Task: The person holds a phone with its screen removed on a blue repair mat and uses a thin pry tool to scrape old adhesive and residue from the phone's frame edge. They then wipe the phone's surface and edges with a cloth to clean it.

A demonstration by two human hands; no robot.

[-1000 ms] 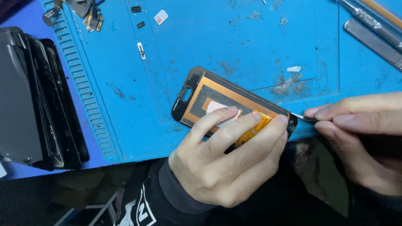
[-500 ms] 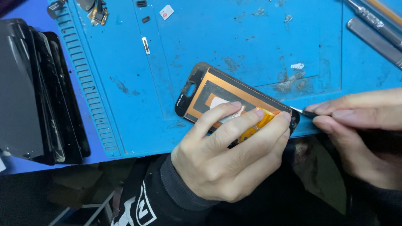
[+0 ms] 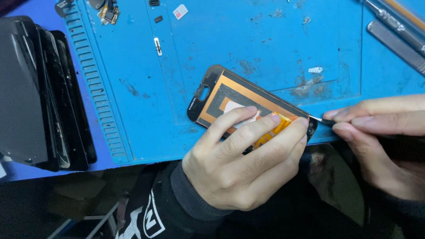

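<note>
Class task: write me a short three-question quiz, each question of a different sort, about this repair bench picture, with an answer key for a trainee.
1. True or false: the left hand presses its fingers down on the flat black-framed phone screen panel with the copper-orange back.
2. Multiple choice: the right hand pinches a thin metal blade whose tip meets the panel at: A its near right corner; B its far left end; C its middle.
3. Fill in: the panel lies on a worn ___ rubber work mat.

Key: 1 true. 2 A. 3 blue.
</note>
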